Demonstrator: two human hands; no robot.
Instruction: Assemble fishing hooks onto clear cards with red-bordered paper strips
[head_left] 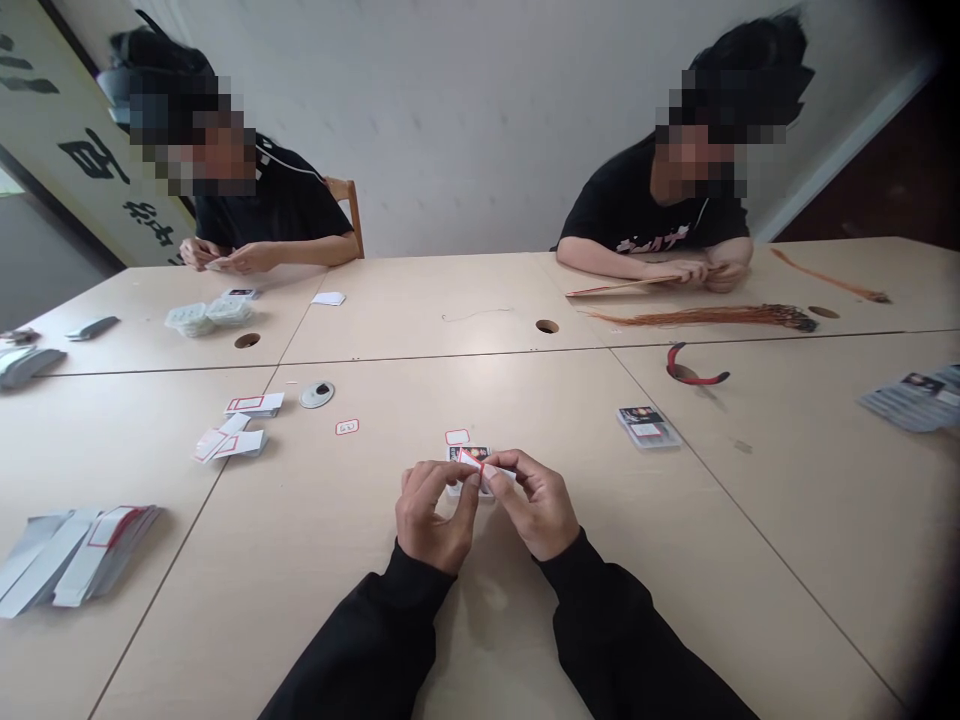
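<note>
Well, the left hand (435, 515) and right hand (538, 505) are curled close together at the near middle of the table (675, 560), pinching a small red-bordered white slip (471, 460) between them, directly over a small stack of printed cards (457, 455). A red-outlined slip (457, 436) lies just beyond. To the left sit loose red-bordered slips (231, 440) and a fan of grey packets (71, 555); to the right, a printed card pack (647, 427). Far left, a co-worker's hands (225, 257) meet above the table's edge, while far right, another co-worker's hands (690, 270) hold orange strands (645, 284).
</note>
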